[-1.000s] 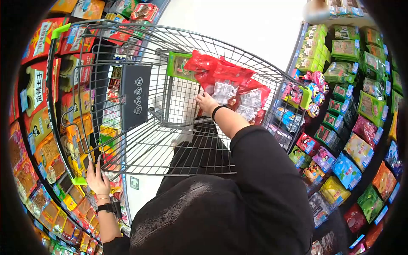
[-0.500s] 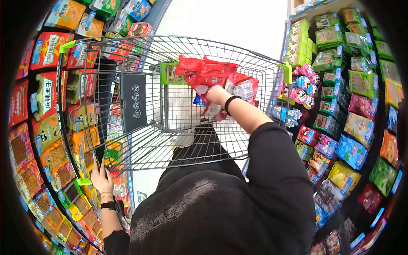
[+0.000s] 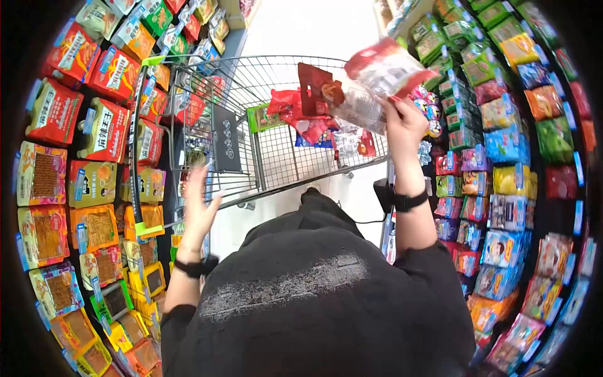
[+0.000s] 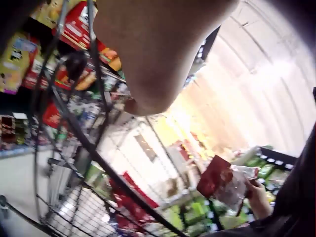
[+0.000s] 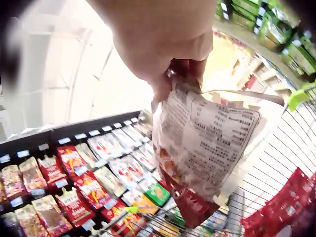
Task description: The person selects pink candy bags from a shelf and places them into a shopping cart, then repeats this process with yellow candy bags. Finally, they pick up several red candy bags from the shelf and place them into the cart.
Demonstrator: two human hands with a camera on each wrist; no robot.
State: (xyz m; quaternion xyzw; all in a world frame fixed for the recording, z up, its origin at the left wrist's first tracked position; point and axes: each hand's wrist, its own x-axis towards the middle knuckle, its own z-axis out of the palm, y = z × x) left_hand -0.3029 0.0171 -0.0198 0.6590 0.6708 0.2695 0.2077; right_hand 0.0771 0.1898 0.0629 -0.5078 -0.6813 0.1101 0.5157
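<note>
My right hand (image 3: 405, 125) pinches red-and-clear snack bags (image 3: 358, 103) by their edge, holding them up over the right side of the shopping cart (image 3: 217, 204). Close up in the right wrist view, a bag (image 5: 202, 143) hangs under the fingers, its white printed label facing the camera. My left hand (image 3: 200, 204) is raised just inside the cart's handle, blurred, fingers spread and holding nothing. Inside the cart lie red packages (image 3: 295, 110), a blue packet (image 3: 314, 139) and a clear-and-red packet (image 3: 355, 144).
Racks of red and orange snack packs (image 3: 103, 135) line the left side. To the right stands a shelf of green, blue and yellow packets (image 3: 502, 176). The pale aisle floor (image 3: 301, 28) runs ahead between them, and a dark sign panel (image 3: 226, 138) hangs inside the cart.
My right hand has come up out of the cart with snack bags and moved right. The left hand has left the cart's handle corner and lifted. The cart now sits at a different angle.
</note>
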